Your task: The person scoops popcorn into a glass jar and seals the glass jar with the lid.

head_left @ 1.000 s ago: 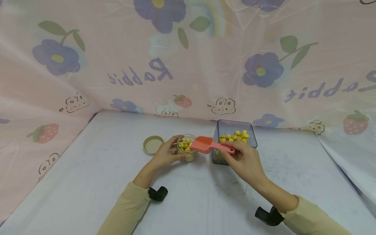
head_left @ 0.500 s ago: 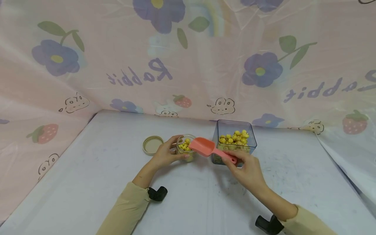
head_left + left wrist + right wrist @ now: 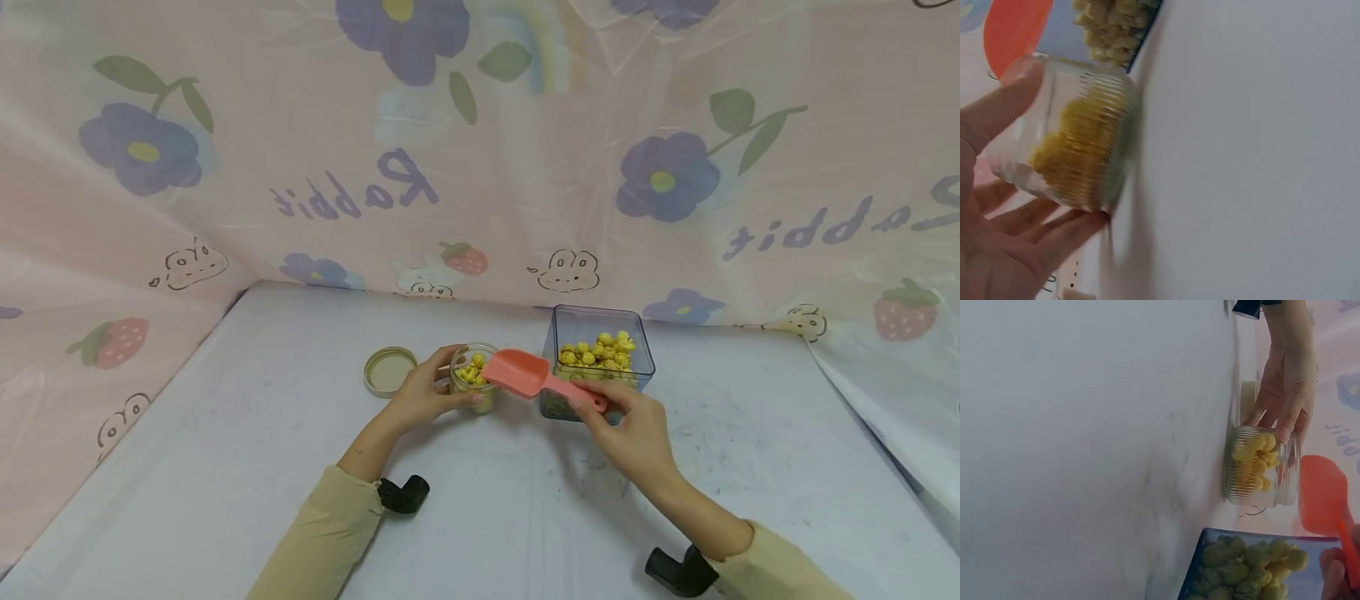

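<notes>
My left hand (image 3: 420,394) holds a small ribbed glass jar (image 3: 1116,119) by its side, thumb on one side and fingers on the other. Yellow popcorn (image 3: 1257,462) fills part of the jar, which stands upright on the table. In my right hand (image 3: 633,429) I pinch the handle of a coral-pink scoop (image 3: 521,373). Its blade reaches the right edge of the jar's mouth, tilted, and no popcorn shows on it in the head view. Beneath the scoop's handle stands a clear square tub (image 3: 647,379) with more popcorn (image 3: 600,354) inside.
A round jar lid (image 3: 390,372) lies on the table just left of my left hand. White cloth covers the table (image 3: 480,517). A pink printed curtain (image 3: 495,225) rises behind the tub and jar.
My right hand has moved slightly down and toward me, and the scoop has turned so its handle slopes more. More of the tub's popcorn shows. My left hand keeps the jar in place.
</notes>
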Demonstrator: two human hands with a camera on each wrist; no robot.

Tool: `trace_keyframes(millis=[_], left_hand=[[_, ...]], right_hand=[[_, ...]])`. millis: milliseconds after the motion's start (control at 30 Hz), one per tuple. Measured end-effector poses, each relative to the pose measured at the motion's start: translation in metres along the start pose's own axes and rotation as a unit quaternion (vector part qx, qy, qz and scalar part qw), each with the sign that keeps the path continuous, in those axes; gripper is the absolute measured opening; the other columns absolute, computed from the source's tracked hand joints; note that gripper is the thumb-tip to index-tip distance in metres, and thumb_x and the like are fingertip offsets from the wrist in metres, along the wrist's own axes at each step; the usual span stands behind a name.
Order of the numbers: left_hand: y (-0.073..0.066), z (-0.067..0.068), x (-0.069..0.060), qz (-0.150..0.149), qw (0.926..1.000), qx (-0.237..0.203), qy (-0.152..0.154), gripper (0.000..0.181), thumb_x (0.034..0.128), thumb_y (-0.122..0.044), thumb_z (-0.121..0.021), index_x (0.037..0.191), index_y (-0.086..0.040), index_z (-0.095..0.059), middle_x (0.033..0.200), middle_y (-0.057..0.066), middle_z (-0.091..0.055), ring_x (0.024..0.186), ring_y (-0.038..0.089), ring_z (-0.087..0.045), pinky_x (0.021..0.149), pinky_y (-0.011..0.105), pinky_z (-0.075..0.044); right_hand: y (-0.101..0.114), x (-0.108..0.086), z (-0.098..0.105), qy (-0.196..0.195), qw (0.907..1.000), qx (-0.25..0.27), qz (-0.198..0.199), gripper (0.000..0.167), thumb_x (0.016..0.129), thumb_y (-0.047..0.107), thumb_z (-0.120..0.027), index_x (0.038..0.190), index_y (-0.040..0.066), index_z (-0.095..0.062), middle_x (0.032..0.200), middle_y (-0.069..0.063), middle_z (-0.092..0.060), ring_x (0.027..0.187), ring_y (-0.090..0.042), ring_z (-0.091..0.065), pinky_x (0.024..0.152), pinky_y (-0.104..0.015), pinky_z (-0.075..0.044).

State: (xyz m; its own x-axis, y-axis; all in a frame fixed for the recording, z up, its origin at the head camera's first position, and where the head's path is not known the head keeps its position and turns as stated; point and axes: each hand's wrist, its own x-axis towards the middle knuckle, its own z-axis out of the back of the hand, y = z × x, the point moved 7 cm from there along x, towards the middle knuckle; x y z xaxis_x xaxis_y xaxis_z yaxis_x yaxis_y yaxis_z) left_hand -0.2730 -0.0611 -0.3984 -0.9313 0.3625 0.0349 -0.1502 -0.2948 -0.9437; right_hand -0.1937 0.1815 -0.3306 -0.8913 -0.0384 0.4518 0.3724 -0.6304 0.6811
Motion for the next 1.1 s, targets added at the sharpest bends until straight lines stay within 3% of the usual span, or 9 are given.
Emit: trace_keyframes(millis=[100,233,400,633,733,900,1100], left_hand=[[-0.003,-0.002,0.000,0.000,0.9999,0.016,0.006,0.076,0.0804,-0.014,-0.078,0.144,-0.008,-0.037,0.142,0.019,-0.046,0.131,0.043,-0.043,0.105,0.048,-0.042],[-0.007,-0.002,-0.001,0.010,0.9972,0.075,-0.001,0.080,0.0803,-0.021,-0.078,0.146,-0.005,-0.035,0.145,0.019,-0.043,0.134,0.042,-0.039,0.109,0.056,-0.034],[-0.016,-0.002,-0.003,0.010,0.9917,0.128,-0.013,0.088,0.0783,-0.023,-0.078,0.148,-0.001,-0.028,0.148,0.022,-0.035,0.138,0.037,-0.033,0.112,0.056,-0.029],[-0.037,-0.006,-0.002,-0.008,0.9901,0.136,-0.033,0.095,0.0758,-0.027,-0.081,0.150,-0.005,-0.026,0.152,0.018,-0.031,0.140,0.034,-0.030,0.112,0.056,-0.029],[-0.043,-0.009,0.000,-0.009,0.9894,0.141,-0.036,0.095,0.0746,-0.029,-0.082,0.150,-0.009,-0.028,0.154,0.014,-0.029,0.144,0.032,-0.022,0.113,0.058,-0.025],[-0.050,-0.016,0.004,-0.024,0.9891,0.141,-0.036,0.097,0.0724,-0.032,-0.084,0.149,-0.011,-0.029,0.156,0.011,-0.025,0.148,0.032,-0.005,0.115,0.061,-0.016],[-0.063,-0.023,0.007,-0.048,0.9882,0.142,-0.033,0.099,0.0716,-0.034,-0.084,0.150,-0.011,-0.029,0.157,0.009,-0.024,0.149,0.029,-0.001,0.115,0.062,-0.015]], right_hand=[[0.000,0.000,0.003,-0.016,0.9999,0.005,-0.001,0.024,0.079,0.005,-0.077,0.103,0.005,-0.074,0.084,-0.005,-0.070,0.067,-0.003,-0.052,0.055,-0.019,-0.043],[0.000,0.000,0.007,-0.030,0.9990,0.028,0.014,0.024,0.080,0.001,-0.075,0.104,0.003,-0.073,0.089,-0.008,-0.071,0.069,-0.002,-0.054,0.060,-0.014,-0.045],[0.004,0.000,0.014,-0.054,0.9963,0.055,0.038,0.026,0.080,-0.006,-0.072,0.105,-0.001,-0.072,0.096,-0.012,-0.071,0.074,0.000,-0.055,0.066,-0.008,-0.047],[0.006,0.002,0.024,-0.076,0.9906,0.102,0.051,0.025,0.081,-0.011,-0.068,0.105,-0.004,-0.070,0.096,-0.016,-0.068,0.078,-0.002,-0.054,0.068,-0.007,-0.047],[0.006,0.002,0.026,-0.076,0.9901,0.110,0.041,0.025,0.082,-0.011,-0.067,0.106,-0.005,-0.070,0.097,-0.014,-0.068,0.080,-0.003,-0.054,0.069,-0.007,-0.047],[0.004,0.001,0.030,-0.079,0.9892,0.121,0.023,0.025,0.082,-0.011,-0.066,0.107,-0.006,-0.069,0.100,-0.002,-0.066,0.083,-0.004,-0.056,0.074,-0.007,-0.049],[0.004,0.004,0.039,-0.091,0.9878,0.121,0.035,0.025,0.083,-0.013,-0.065,0.106,-0.007,-0.068,0.094,0.008,-0.063,0.081,-0.005,-0.054,0.072,-0.007,-0.048]])
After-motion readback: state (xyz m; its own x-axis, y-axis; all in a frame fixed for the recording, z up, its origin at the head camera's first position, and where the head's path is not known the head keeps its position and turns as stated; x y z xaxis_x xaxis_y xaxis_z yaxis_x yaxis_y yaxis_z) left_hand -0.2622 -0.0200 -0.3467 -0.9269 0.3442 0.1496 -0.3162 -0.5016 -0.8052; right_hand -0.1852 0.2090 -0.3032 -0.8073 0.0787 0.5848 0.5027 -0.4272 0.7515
